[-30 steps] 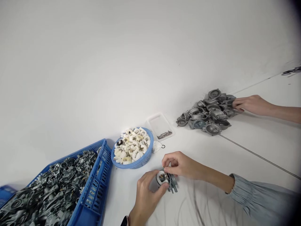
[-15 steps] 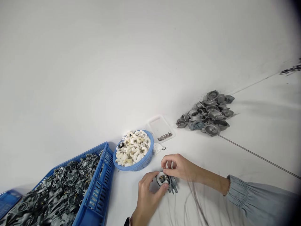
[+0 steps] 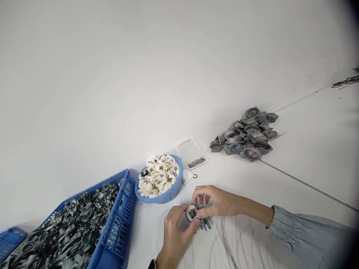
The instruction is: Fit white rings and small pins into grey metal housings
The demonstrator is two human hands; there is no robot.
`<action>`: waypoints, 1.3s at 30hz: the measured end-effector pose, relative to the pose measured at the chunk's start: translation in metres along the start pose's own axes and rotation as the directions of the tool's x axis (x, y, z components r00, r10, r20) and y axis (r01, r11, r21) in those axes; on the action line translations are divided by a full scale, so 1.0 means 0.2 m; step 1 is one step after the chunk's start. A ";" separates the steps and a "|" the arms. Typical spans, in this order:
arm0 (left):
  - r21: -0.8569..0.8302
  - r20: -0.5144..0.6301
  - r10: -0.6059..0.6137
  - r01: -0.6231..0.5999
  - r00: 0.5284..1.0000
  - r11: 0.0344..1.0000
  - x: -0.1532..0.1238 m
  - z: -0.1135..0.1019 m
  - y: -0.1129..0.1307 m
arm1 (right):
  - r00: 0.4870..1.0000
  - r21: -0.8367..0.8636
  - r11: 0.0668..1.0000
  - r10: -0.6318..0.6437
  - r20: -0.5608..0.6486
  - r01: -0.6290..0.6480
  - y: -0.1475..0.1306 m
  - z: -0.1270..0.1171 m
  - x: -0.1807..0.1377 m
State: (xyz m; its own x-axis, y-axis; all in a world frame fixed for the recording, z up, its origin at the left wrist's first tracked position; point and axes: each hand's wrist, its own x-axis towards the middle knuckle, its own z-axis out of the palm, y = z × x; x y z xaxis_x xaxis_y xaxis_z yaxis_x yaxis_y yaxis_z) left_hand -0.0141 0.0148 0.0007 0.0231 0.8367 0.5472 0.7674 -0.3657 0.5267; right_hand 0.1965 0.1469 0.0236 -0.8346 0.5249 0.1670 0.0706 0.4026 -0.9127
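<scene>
My left hand (image 3: 176, 229) is wrapped round a small grey metal casting (image 3: 196, 216) that rests on the white table near the front edge. Its round open face points up and shows small parts inside. My right hand (image 3: 215, 200) comes in from the right, its fingers curled and pinched together on the top of the same casting. What the fingertips pinch is too small to make out. A grey sleeve (image 3: 305, 235) covers my right forearm.
A blue crate (image 3: 114, 224) full of grey castings stands at the lower left. A round blue basket (image 3: 172, 192) holds white plastic rings. Behind it lie a clear tray (image 3: 187, 149) with small screws and a pile of grey metal covers (image 3: 246, 136). A small black ring (image 3: 195, 176) lies loose.
Another person's hand at the pile of grey covers has withdrawn out of view. My right hand has dropped lower onto the casting; my left hand has stayed on it.
</scene>
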 end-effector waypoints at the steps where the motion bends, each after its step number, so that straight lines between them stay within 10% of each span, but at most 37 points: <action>1: 0.004 0.000 0.012 -0.012 1.000 1.000 0.00 0.00 0.00 | 1.000 0.000 1.000 0.001 0.005 -0.001 0.00 0.00 0.00; 39: 0.063 0.039 0.057 -0.059 0.998 0.996 -0.01 -0.03 0.01 | 0.997 -0.082 0.993 -0.078 0.011 0.079 -0.01 -0.01 -0.02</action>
State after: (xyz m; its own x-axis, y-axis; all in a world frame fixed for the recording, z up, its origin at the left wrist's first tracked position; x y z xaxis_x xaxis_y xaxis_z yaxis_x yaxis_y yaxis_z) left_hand -0.0160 0.0097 0.0050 0.0912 0.8298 0.5506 0.8037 -0.3878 0.4512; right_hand 0.1997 0.1452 0.0256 -0.8435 0.4835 0.2338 0.0492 0.5031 -0.8628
